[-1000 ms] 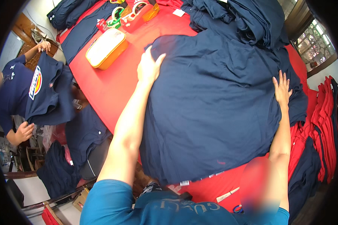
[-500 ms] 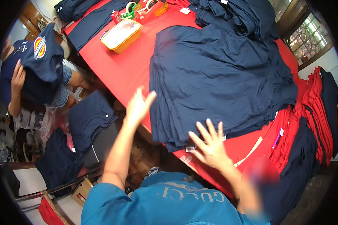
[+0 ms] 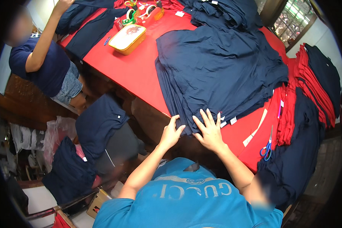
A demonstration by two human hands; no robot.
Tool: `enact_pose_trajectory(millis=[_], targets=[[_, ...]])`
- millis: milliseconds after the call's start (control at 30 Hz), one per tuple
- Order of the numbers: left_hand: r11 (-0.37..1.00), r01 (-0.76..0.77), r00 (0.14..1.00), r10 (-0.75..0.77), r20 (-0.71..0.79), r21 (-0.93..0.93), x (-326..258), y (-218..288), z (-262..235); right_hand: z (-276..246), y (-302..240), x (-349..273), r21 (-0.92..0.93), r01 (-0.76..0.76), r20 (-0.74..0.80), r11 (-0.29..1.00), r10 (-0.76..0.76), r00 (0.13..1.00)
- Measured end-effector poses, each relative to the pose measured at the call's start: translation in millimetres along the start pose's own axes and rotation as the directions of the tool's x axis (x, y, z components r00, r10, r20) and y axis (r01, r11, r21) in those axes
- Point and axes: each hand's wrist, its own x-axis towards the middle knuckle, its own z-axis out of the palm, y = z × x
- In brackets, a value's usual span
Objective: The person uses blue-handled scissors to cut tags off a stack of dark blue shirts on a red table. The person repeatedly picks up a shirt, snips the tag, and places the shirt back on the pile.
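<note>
A stack of dark navy shirts (image 3: 224, 72) lies spread on the red-covered table in front of me, its layers showing along the left edge. My right hand (image 3: 211, 133) rests open, fingers spread, on the stack's near edge. Small white labels (image 3: 228, 122) stick out from under the cloth just right of it. My left hand (image 3: 171, 133) is at the near left corner of the stack, thumb and fingers apart. Its fingertips are beside the hanging cloth edge; whether they touch it I cannot tell.
A yellow box with a white lid (image 3: 127, 38) and tape dispensers (image 3: 150, 15) sit farther back. Blue-handled scissors (image 3: 267, 148) lie at the right near red garments (image 3: 287, 117). At left, dark clothes (image 3: 100, 123) are piled below table height. Another person (image 3: 49, 64) stands at the far left.
My left hand has come from the stack's left side to its near corner. My right hand stays on the near edge. The other person's held-up shirt is no longer in front of them; an arm is raised.
</note>
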Motion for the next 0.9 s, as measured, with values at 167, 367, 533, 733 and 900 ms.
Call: enact_pose_trajectory(millis=[167,367,533,733,900], targets=[[0.928,0.035,0.999,-0.033,0.013,-0.37,-4,-30,0,-81,-66,-6,0.214,-0.032,-0.186,0.976,0.073,0.98],[0.976,-0.01,1.0,0.004,-0.026,-0.217,-16,-33,1,-65,-97,-10,0.125,0.64,-0.901,0.758,-0.183,0.393],[0.992,0.047,0.999,-0.047,0.004,-0.116,-15,-33,1,45,-50,10,0.012,0.074,-0.279,0.997,-0.067,0.958],[0.95,0.09,0.996,-0.092,0.006,-0.298,-8,-64,8,41,-42,14,0.044,0.102,-0.112,0.994,-0.096,0.989],[0.979,-0.185,0.906,0.206,-0.369,0.092,-9,-25,6,-11,3,-42,0.326,0.042,-0.268,0.944,0.05,0.962]])
